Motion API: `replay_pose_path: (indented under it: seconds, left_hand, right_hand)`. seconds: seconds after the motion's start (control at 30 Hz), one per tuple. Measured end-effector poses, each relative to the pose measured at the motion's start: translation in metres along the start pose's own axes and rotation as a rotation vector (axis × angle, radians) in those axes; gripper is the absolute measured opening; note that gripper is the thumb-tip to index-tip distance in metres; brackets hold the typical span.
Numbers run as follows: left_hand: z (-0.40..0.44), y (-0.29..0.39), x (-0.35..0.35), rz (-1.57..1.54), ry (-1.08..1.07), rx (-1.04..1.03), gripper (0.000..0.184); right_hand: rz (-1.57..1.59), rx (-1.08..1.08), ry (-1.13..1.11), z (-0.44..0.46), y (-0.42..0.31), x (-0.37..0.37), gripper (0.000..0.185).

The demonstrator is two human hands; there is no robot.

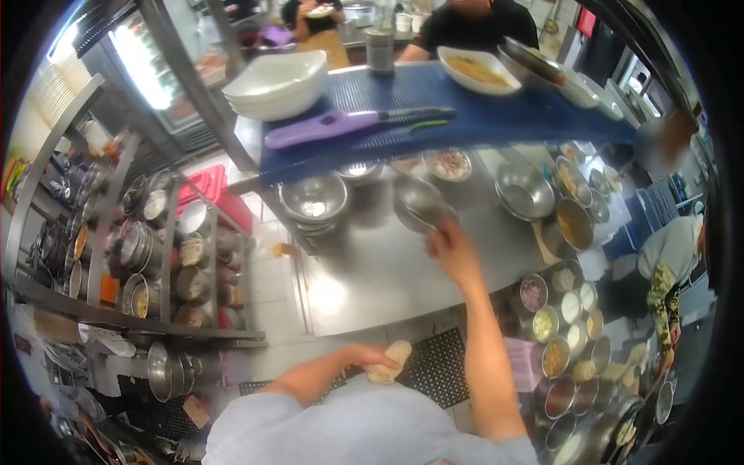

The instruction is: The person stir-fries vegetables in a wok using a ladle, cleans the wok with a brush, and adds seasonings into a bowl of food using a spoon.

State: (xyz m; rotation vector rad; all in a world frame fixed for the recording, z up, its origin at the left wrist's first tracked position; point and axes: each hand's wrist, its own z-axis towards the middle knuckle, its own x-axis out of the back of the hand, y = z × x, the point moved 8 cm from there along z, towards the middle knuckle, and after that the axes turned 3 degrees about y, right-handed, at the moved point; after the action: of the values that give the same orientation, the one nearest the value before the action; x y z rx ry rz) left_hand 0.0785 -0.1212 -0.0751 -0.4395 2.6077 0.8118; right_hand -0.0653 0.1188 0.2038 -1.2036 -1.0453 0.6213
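Observation:
My left hand (370,356), close to my body, is closed around a folded beige cloth (391,363). Over the steel counter (372,271), my right hand (449,246) is at the near rim of a metal bowl (417,200), its fingers closed on the edge; both are slightly blurred. To the left of that bowl stands a stack of metal bowls (314,200). A wide metal bowl (525,190) sits to the right. Behind, under the shelf, is a bowl of chopped pale food (448,164).
Above the counter, a blue-covered shelf (356,97) holds white bowls (279,81), a purple-handled tool (325,128) and a dish of yellow food (479,71). Several containers of ingredients (555,358) stand right; a pot rack (167,256) is left. A co-worker (673,256) stands at right; others are behind the shelf.

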Motion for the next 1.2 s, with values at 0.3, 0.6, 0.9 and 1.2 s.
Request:
replay_pose_path:
  seconds: [0.3,0.6,0.9,1.2]
  left_hand:
    - [-0.024,0.016,-0.018,-0.030,-0.011,-0.059,0.065]
    - [0.035,0.035,-0.127,-0.018,-0.267,0.154,0.056]
    - [0.123,0.004,-0.466,0.399,-0.582,0.419,0.060]
    - [0.159,-0.172,-0.747,0.805,-0.911,0.567,0.072]
  right_hand:
    - [-0.051,0.081,-0.618,-0.110,-0.059,-0.069,0.034]
    - [0.832,-0.609,0.497,-0.502,0.205,0.062,0.045]
    - [1.631,0.320,2.059,-0.846,0.174,-0.039,0.070]
    - [0.739,-0.088,2.558,-0.932,0.111,0.086,0.034]
